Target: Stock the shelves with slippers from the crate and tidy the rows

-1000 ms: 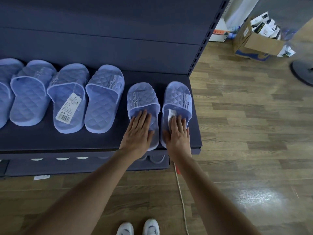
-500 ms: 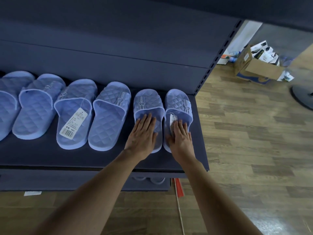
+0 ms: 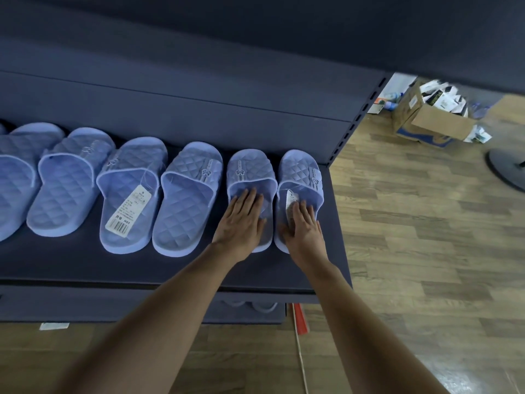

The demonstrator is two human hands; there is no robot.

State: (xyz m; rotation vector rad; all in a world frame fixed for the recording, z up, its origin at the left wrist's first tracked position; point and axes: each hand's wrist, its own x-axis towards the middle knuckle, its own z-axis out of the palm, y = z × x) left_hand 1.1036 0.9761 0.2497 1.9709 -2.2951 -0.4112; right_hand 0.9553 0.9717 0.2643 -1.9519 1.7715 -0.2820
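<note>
Several light blue quilted slippers lie in a row on a dark shelf [image 3: 71, 263], toes toward the back panel. My left hand [image 3: 241, 223] lies flat with straight fingers on the footbed of the second slipper from the right [image 3: 250, 172]. My right hand [image 3: 304, 228] presses flat on the rightmost slipper [image 3: 301, 172], its fingers over that slipper's paper tag [image 3: 291, 200]. Another tagged slipper [image 3: 130, 194] sits two places to the left. The crate is not in view.
The shelf ends just right of the last slipper, at a slotted upright [image 3: 355, 120]. More slippers peek out on the lower shelf [image 3: 250, 305]. A cardboard box [image 3: 434, 120] of packets and a round dark base [image 3: 508, 169] stand on the wooden floor.
Both hands have pushed the right-hand pair of slippers deeper onto the shelf, away from its front edge. The view has lifted and shifted left.
</note>
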